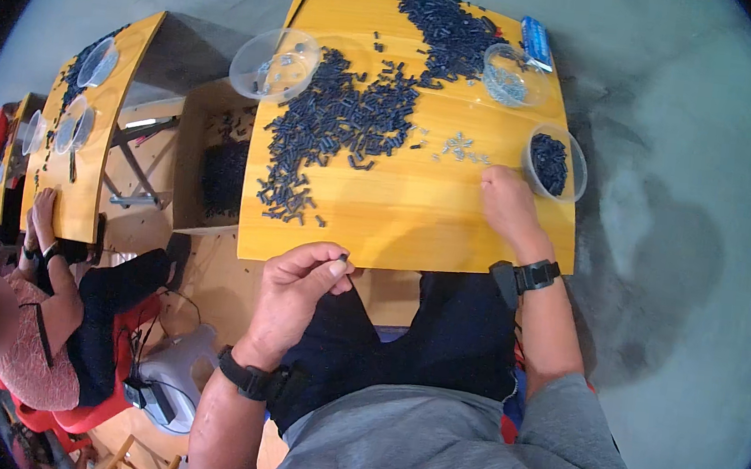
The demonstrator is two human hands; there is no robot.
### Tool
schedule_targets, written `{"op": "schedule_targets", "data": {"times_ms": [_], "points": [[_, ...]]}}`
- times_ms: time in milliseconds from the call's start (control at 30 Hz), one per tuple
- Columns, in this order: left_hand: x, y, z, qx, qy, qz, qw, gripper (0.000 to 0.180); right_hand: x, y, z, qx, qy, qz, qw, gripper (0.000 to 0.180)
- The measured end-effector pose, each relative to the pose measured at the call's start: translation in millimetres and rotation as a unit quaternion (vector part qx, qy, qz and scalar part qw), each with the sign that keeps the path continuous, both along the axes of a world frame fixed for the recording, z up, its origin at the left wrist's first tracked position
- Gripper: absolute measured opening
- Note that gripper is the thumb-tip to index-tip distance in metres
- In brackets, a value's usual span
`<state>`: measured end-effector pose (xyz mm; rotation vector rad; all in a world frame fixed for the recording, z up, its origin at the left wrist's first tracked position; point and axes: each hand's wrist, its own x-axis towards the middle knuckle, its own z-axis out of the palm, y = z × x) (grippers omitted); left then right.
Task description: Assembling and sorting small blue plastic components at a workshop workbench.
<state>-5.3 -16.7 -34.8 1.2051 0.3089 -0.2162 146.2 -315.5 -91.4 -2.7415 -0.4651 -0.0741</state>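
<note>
My left hand [301, 291] is at the front edge of the yellow table [414, 211]. Its thumb and forefinger pinch a small black plastic piece [344, 258]. Over the table's right side, my right hand [509, 203] is closed with its fingertips down by the wood; what they hold, if anything, is hidden. Just left of those fingertips lies a small cluster of silver metal pieces [460, 146]. A clear round tub [580, 169] with black pieces [548, 163] inside stands beside my right hand. A large spread of loose black pieces [343, 107] covers the table's left and far parts.
At the far right are a clear tub of small metal pieces [505, 85] and a blue packet [536, 43]. Another clear tub [274, 65] overhangs the left edge. A cardboard box [210, 158] stands left of the table; beyond it a person [50, 328] sits at another yellow table [96, 150].
</note>
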Motion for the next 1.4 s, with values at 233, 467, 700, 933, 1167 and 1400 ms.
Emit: {"op": "schedule_targets", "data": {"times_ms": [233,467,700,933,1167,1400], "points": [[1,-3,0,-0.012,-0.041,-0.011,0.999,0.011,-21,26,25,0.312,0.203,-0.095,0.923,0.008],[0,1,0,-0.008,-0.026,-0.010,1.000,0.011,-53,77,40,0.469,0.309,0.026,0.827,0.006],[0,0,1,-0.016,-0.047,-0.018,0.999,0.014,-80,111,68,0.499,0.303,0.074,0.808,0.007],[0,0,4,-0.004,-0.069,-0.036,0.997,0.013,-90,126,80,0.512,0.284,0.127,0.801,0.007],[-1,0,5,-0.003,-0.057,-0.032,0.998,0.014,-92,129,79,0.513,0.275,0.147,0.800,0.006],[0,0,4,0.000,-0.043,-0.029,0.999,0.013,-90,130,81,0.469,0.263,0.155,0.829,0.004]]}}
